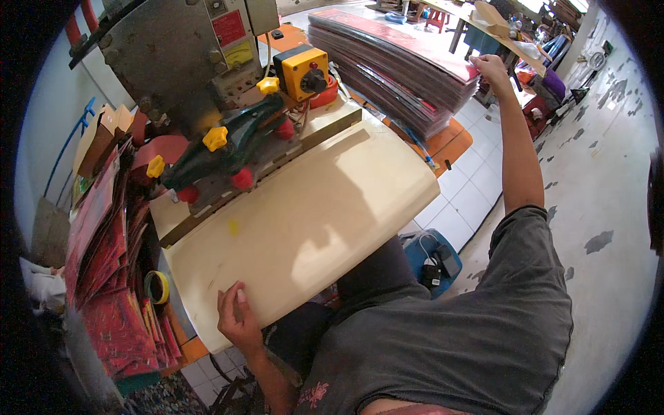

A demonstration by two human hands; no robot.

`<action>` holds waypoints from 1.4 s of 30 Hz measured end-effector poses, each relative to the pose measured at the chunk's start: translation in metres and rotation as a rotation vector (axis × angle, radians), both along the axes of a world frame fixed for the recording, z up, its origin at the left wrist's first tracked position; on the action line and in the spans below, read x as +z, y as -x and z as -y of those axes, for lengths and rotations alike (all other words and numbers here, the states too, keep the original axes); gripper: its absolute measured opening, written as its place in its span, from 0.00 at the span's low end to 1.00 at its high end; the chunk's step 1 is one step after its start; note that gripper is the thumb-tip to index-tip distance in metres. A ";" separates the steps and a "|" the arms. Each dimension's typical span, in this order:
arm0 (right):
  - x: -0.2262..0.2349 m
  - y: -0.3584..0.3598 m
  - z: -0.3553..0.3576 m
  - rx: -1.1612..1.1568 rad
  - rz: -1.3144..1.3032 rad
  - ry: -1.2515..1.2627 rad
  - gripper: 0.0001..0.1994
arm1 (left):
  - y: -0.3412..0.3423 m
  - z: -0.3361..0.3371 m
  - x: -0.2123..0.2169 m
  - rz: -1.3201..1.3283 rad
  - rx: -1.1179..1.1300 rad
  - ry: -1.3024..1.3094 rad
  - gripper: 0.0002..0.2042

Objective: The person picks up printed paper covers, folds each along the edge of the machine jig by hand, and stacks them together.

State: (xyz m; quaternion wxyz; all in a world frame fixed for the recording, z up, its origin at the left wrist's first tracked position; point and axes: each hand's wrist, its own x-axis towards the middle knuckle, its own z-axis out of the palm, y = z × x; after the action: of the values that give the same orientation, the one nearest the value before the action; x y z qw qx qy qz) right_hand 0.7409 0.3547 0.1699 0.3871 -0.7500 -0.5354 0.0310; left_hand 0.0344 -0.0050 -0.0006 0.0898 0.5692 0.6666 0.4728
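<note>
My left hand (239,319) rests at the near left edge of a smooth cream work board (290,238), fingers a little bent and apart, holding nothing. Far to the right, my right arm is stretched out, and my right hand (491,71) pinches the corner of the top red sheet (408,40) on a tall stack of sheets (394,83). The fingertips are small there, so how many sheets they grip is hidden. Behind the board stands a grey metal machine (155,52) with a dark clamp frame (235,138), yellow star knobs and red rubber pads.
A yellow control box (304,72) with a black dial sits beside the machine. At left are piled red printed pieces (114,277) and a yellow tape roll (157,287). A blue bin (430,259) with a black adapter stands below, near the peeling wall (598,200).
</note>
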 end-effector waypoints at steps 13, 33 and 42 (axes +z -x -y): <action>0.016 0.074 0.051 0.337 0.346 0.188 0.70 | -0.005 -0.001 0.004 -0.042 -0.019 0.004 0.10; 0.043 0.089 0.053 0.361 0.357 0.175 0.56 | 0.000 0.000 -0.002 -0.108 0.002 0.031 0.10; 0.036 0.100 0.064 0.266 0.423 0.111 0.53 | -0.003 -0.002 -0.002 -0.182 0.004 0.024 0.10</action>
State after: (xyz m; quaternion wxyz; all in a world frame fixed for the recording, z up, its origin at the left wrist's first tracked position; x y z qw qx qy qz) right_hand 0.6408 0.2903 0.2058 0.2174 -0.6830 -0.6958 -0.0466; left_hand 0.0379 -0.0026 -0.0028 0.0346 0.6075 0.6787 0.4113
